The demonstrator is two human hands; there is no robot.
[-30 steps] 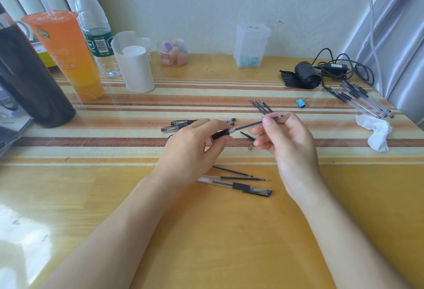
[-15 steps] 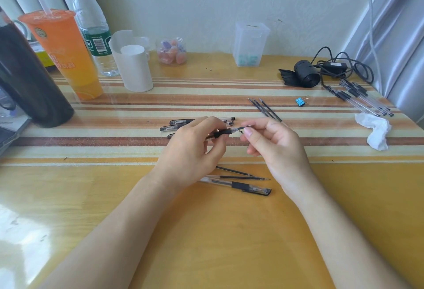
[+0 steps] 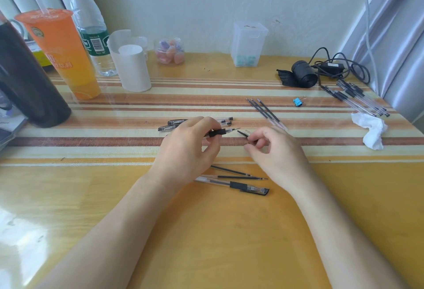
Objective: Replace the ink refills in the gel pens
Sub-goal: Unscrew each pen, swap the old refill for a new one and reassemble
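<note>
My left hand (image 3: 183, 149) grips a gel pen barrel (image 3: 221, 131) by its black grip, the refill tip poking out to the right. My right hand (image 3: 273, 151) pinches a small black pen tip cone (image 3: 242, 134) just right of the barrel's end, a short gap between them. Behind my left hand lie two capped pens (image 3: 226, 121). Three fresh refills (image 3: 263, 110) lie farther right on the striped mat. Near my wrists lie two loose refills (image 3: 238, 174) and a capped pen (image 3: 243, 186).
A bundle of pens (image 3: 360, 100), a white tissue (image 3: 371, 130), a blue binder clip (image 3: 297, 102) and a black cable roll (image 3: 302, 76) sit at the right. An orange drink (image 3: 62, 52), water bottle (image 3: 91, 29), white cup (image 3: 133, 68), clear box (image 3: 249, 43) and dark flask (image 3: 27, 82) stand at the back and left.
The refill went fully into the barrel held by my left hand. My right hand let go of the refill, dropped to the mat and now pinches the black tip cone.
</note>
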